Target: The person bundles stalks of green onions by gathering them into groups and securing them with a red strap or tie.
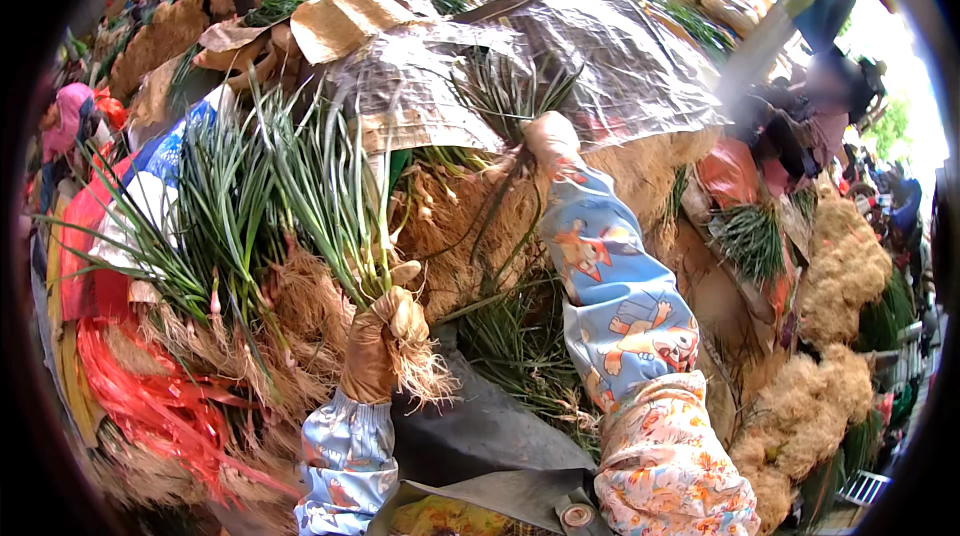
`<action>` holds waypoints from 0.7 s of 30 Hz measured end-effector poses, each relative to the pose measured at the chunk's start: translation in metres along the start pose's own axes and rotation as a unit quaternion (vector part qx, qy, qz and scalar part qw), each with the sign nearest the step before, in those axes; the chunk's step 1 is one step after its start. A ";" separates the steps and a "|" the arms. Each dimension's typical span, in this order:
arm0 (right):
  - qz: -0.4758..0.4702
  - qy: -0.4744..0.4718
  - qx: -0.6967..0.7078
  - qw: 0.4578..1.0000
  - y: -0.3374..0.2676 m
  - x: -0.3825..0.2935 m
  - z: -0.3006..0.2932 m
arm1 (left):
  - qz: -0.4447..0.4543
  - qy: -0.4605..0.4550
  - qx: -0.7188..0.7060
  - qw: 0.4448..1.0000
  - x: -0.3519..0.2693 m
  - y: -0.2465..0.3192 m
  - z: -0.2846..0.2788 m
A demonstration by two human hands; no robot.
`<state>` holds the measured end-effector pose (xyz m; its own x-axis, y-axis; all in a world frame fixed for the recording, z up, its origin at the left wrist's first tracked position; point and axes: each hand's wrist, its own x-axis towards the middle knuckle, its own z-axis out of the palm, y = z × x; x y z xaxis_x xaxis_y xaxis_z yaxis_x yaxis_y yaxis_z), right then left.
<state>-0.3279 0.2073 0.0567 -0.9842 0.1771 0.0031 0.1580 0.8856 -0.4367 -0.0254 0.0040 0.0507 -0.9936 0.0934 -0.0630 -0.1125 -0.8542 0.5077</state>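
My left hand (pixel 380 337), in a tan glove, is closed round the lower stems of a bunch of green onions (pixel 330 191); pale roots hang below the fist and long leaves point up. My right hand (pixel 553 138) reaches forward to the edge of a shiny woven plastic sheet (pixel 420 86), its fingers closed on dark green leaves (pixel 514 97). Beneath the sheet's edge lies a large heap of rooty onion plants (pixel 465 236). Left of my left hand are more green onions (pixel 217 198) with tangled roots. Patterned sleeves cover both forearms.
Red plastic strips (pixel 165 408) lie at the left. Loose green leaves (pixel 525 341) and a black sheet (pixel 480 416) are before me. Brown paper (pixel 345 18) rests beyond. Root-covered bundles (pixel 810 416) stand right; other people are at both sides.
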 end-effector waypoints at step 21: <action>-0.188 -0.072 0.303 0.932 -0.031 -0.228 0.045 | -0.036 0.192 0.152 0.969 0.006 -0.015 -0.019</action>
<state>-0.1116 0.1202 0.0292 -0.9685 -0.1942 0.1561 -0.2306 0.4617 -0.8566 -0.0292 0.0078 0.0264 -0.9139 -0.1010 -0.3931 -0.2352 -0.6575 0.7158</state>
